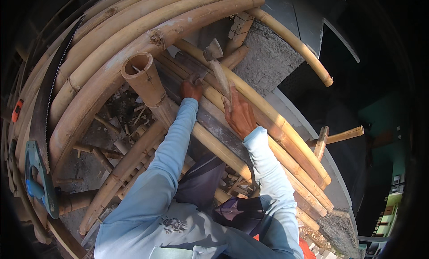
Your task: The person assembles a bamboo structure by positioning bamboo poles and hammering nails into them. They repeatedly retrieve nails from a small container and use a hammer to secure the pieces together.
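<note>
My right hand is closed around the wooden handle of a hammer. The hammer's worn metal head points up and away from me, above the bamboo poles. A little to its left, my left hand rests low against the poles with its fingers curled together. Whatever those fingers pinch is too small and too shaded to make out. Under both hands several long bamboo poles lie side by side, running from upper left to lower right. A dark flat strip lies among them.
Thick curved bamboo poles sweep across the left. A handsaw with a teal handle leans there, teeth exposed. An orange-handled tool lies near the left rim. An upright open-ended bamboo post stands beside my left forearm. Rough concrete is beyond.
</note>
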A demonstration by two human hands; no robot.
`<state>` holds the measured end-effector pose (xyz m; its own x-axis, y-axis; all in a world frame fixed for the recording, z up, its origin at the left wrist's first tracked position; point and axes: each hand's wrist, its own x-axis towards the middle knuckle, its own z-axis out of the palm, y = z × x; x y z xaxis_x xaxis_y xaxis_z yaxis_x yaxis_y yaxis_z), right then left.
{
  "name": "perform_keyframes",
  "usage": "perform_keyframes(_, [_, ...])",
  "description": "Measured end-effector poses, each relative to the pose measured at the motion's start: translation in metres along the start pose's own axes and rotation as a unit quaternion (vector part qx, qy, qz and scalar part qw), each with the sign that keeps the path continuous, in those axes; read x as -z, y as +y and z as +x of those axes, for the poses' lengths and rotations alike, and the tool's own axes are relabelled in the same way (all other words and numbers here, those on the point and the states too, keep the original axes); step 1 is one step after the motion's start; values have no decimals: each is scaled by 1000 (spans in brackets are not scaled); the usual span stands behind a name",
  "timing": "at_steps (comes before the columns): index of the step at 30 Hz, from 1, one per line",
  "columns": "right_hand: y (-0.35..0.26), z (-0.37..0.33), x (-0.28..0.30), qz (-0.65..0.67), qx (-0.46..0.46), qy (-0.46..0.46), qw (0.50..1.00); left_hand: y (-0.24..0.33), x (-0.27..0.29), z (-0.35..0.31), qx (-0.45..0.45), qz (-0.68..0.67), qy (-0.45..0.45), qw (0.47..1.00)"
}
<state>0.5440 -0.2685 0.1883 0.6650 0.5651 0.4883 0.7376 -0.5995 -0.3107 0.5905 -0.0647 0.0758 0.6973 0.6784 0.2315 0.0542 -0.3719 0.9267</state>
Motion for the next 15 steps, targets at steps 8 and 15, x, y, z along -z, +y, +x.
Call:
perform_keyframes(8, [33, 2, -36, -61, -56, -226, 971, 24, 28, -95, -53, 146, -145, 977])
perform_keyframes(15, [-19, 24, -6, 76, 93, 271, 955, 25, 54, -102, -105, 188, -140, 967])
